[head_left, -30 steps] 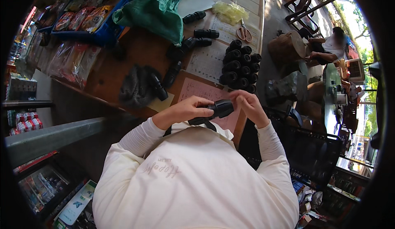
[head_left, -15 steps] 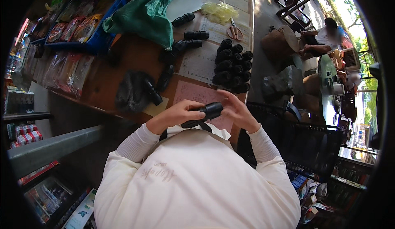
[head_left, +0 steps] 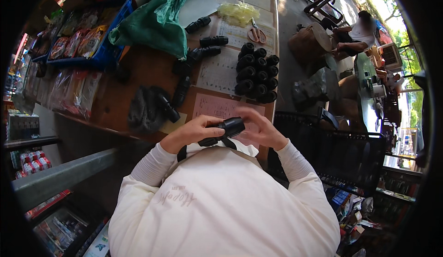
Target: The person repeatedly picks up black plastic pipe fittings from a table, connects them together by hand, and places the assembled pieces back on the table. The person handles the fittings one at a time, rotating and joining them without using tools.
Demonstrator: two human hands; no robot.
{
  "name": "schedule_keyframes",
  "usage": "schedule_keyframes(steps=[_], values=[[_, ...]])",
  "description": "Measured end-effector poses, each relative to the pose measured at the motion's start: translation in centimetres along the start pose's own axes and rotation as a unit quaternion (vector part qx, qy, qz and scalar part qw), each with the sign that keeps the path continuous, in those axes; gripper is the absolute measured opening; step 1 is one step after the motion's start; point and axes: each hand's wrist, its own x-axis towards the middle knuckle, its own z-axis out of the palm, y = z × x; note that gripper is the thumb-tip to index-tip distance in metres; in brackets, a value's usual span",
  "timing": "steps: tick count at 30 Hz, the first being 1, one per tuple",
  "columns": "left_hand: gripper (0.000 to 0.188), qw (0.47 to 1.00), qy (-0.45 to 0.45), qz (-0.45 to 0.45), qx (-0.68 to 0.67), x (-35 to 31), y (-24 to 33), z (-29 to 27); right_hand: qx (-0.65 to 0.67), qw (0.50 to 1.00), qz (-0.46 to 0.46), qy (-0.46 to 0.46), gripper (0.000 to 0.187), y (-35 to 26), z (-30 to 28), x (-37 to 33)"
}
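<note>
Close to my body, my left hand [head_left: 196,131] is wrapped around a black plastic pipe coupling [head_left: 234,126], its ribbed end pointing right. My right hand [head_left: 267,131] is beside that end with fingers spread and slightly blurred, apparently not gripping it. Beyond my hands, a block of similar couplings [head_left: 256,74] stands upright in rows at the table's right edge. Several more lie loose to the left, among them one coupling [head_left: 214,40] on the papers and another [head_left: 169,110] against a dark grey cloth [head_left: 144,111]. Pink paper [head_left: 210,107] lies just past my hands.
Orange-handled scissors [head_left: 256,34] and a pale yellow heap of thin plastic [head_left: 237,13] are at the far side. A green sack [head_left: 159,28] and a blue crate of packets [head_left: 108,54] stand left. A black chair [head_left: 341,151] is right; a person [head_left: 362,33] sits beyond.
The view has shifted slightly, so the table's things sit a little further left. My left hand still holds the coupling; the right hand's fingers have moved beside its end.
</note>
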Motion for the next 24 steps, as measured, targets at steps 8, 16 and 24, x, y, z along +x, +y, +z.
schedule_keyframes(steps=[8,16,24], values=[[0.047,1.0,0.005,0.024,0.002,0.3,0.1,-0.1,-0.048,0.99,-0.105,0.078,0.021,0.0,1.1,0.8],[0.055,0.999,-0.004,-0.002,-0.032,0.2,-0.1,-0.4,-0.002,0.996,-0.085,0.03,0.026,0.1,0.5,0.9],[0.064,0.999,0.012,0.016,-0.038,0.4,-0.4,-0.3,0.028,0.999,-0.033,0.003,0.03,1.1,-0.6,1.1]])
